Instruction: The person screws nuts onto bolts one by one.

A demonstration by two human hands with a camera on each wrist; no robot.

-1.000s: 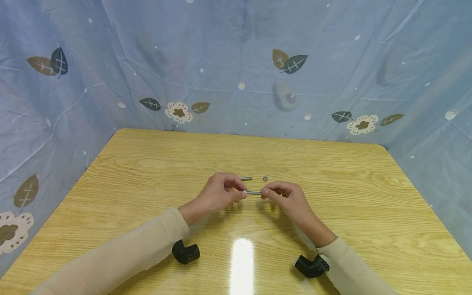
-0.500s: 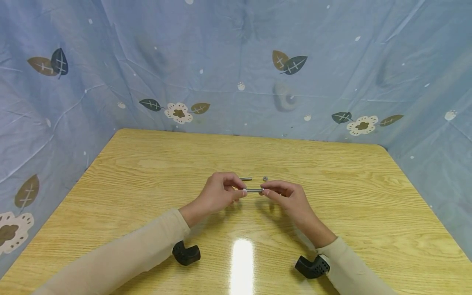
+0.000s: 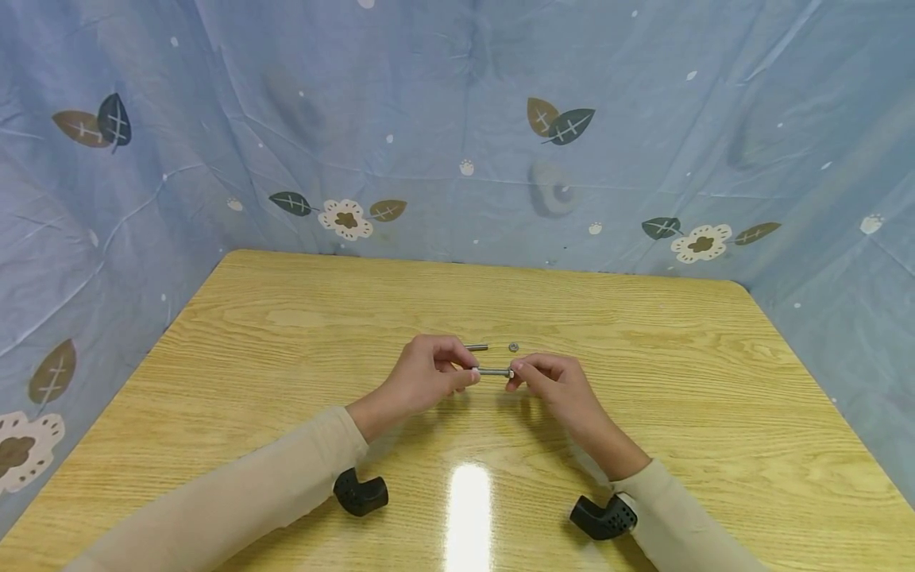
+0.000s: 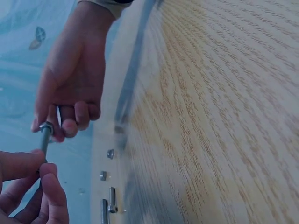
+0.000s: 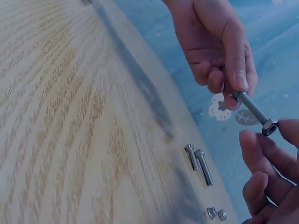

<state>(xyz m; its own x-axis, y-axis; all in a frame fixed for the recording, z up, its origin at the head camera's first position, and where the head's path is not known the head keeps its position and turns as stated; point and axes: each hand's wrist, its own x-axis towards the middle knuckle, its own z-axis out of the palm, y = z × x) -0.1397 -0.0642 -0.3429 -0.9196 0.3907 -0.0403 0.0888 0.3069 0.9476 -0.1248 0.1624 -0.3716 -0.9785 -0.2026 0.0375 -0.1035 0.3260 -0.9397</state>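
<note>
My left hand [image 3: 432,369] pinches a silver bolt [image 5: 252,108] near its head, between thumb and fingertips, and holds it above the table. The bolt lies nearly level and points toward my right hand [image 3: 554,385]. On its far end sits a hex nut [image 5: 269,127], with the bolt's tip showing in the nut's hole. The right thumb and index finger are at the nut's sides, pinching it. The bolt's head is mostly hidden by the left fingertips. In the left wrist view the nut shows beside the right thumb.
Two more bolts [image 5: 204,167] lie side by side on the wooden table [image 3: 643,357], beyond the hands. Two loose nuts [image 5: 211,213] lie near them. A blue patterned curtain [image 3: 429,119] stands behind the table. Black wrist mounts [image 3: 604,516] hang at both sleeves.
The right fingers have shifted about the bolt's end, drawing slightly back to the right, so the nut shows more plainly. The left hand stays in place with the bolt.
</note>
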